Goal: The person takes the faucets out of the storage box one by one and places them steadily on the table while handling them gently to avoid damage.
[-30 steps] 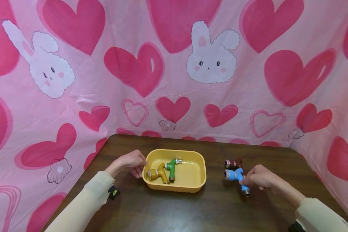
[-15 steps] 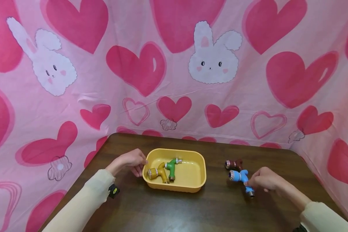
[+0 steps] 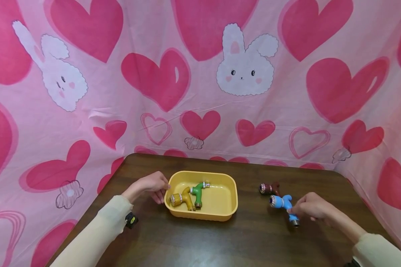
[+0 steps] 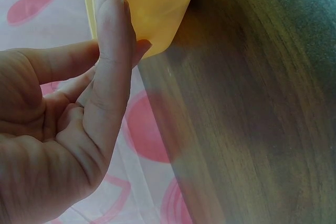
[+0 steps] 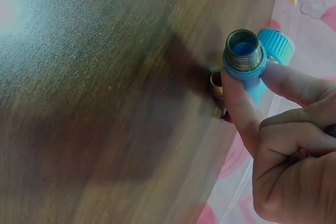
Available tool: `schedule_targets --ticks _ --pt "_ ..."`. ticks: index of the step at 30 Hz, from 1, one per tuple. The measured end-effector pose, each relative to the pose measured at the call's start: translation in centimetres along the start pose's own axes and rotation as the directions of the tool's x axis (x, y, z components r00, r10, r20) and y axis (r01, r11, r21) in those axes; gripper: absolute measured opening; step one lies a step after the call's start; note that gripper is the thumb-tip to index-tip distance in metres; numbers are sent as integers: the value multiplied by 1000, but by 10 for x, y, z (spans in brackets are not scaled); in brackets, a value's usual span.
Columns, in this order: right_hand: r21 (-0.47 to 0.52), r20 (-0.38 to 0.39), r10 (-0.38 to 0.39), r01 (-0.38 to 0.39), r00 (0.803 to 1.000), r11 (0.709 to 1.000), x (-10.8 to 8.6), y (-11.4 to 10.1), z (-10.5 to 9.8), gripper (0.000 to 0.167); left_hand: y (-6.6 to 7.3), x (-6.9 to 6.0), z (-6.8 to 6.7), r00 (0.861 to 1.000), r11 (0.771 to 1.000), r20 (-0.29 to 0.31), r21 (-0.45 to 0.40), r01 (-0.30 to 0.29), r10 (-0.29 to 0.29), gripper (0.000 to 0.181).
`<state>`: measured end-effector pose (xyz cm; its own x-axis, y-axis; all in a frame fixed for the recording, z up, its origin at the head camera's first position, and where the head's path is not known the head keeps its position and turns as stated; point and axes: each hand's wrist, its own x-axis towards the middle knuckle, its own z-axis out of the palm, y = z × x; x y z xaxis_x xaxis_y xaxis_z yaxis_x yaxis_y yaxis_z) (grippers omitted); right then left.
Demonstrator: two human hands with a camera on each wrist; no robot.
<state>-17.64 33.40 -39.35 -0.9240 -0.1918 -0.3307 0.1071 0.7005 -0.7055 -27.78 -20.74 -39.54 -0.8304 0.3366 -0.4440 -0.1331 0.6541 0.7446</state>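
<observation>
In the head view my left hand (image 3: 153,187) pinches the left rim of a yellow plastic basin (image 3: 217,215). A dark-yellow faucet (image 3: 183,200) and a green faucet (image 3: 197,194) lie inside this basin. The left wrist view shows my fingers against the basin wall (image 4: 157,14). My right hand (image 3: 312,208) pinches a blue faucet (image 3: 282,203) between thumb and finger; its threaded metal end (image 5: 243,51) faces the right wrist camera. Just behind the blue faucet, a brown-red faucet (image 3: 269,188) lies on the table, mostly hidden in the right wrist view.
Everything stands on a dark wooden table (image 3: 200,241). A pink cloth (image 3: 200,92) with hearts and rabbits hangs behind it and along both sides. Brown-red and blue faucets are to the right of the basin.
My right hand has shifted right and slightly toward me, carrying the blue faucet away from the brown-red one. The left hand and basin stay in place.
</observation>
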Motion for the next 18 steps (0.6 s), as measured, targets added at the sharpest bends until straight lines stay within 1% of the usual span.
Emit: schedule_targets --ticks 9,15,18 --pt "31 -6 34 -33 999 999 -3 9 -4 25 -2 2 0 1000 1000 -12 -8 2 -2 22" --pt "25 -27 63 -63 998 998 -4 14 -6 23 -1 2 0 1000 1000 -15 0 -1 1 22" --pt "16 -35 60 -60 998 998 -4 16 -7 22 -2 1 1 1000 1000 -16 2 -5 5 22"
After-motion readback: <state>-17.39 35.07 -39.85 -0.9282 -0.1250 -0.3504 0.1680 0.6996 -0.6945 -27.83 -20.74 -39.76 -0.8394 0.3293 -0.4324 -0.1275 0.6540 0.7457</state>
